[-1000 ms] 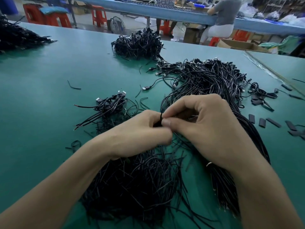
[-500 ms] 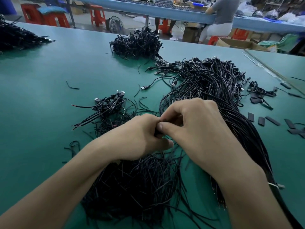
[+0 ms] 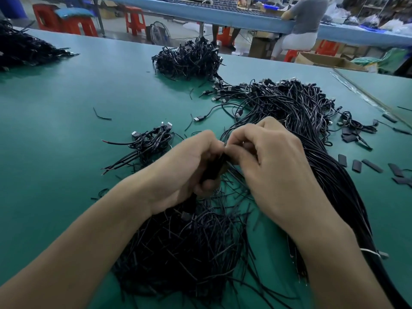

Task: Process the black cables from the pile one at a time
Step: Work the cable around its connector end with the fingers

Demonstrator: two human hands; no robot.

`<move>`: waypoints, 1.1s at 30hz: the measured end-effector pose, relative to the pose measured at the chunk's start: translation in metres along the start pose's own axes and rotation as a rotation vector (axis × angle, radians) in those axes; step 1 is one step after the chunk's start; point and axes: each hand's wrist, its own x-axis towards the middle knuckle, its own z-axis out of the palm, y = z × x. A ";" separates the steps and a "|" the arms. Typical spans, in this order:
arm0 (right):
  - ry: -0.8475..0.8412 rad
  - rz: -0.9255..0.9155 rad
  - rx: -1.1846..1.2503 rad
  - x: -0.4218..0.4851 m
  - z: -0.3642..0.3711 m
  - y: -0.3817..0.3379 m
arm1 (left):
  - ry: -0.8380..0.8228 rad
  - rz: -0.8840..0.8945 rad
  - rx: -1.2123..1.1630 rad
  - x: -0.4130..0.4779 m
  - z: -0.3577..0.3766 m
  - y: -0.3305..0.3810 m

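My left hand (image 3: 189,168) and my right hand (image 3: 269,166) meet at the middle of the green table (image 3: 66,130). Both pinch one black cable (image 3: 217,163) between fingertips, and the cable runs down through my left fist. A large pile of black USB cables (image 3: 301,112) fans out behind my right hand and runs along under my right forearm. A heap of short black wire offcuts (image 3: 185,248) lies below my hands. A small bunch of cables (image 3: 149,141) with bared ends sits left of my left hand.
Another cable heap (image 3: 189,59) lies at the far middle, and one more (image 3: 22,47) at the far left. Black sleeve pieces (image 3: 370,165) are scattered to the right. A person (image 3: 303,23) sits at the blue bench beyond, among red stools (image 3: 133,18).
My hands stay together on the cable. My left hand has turned so the cable now runs down through its fist; my right fingers have shifted slightly on the tip.
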 end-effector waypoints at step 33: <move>0.097 0.227 0.656 0.006 0.018 0.013 | 0.500 0.683 0.123 0.002 -0.002 -0.010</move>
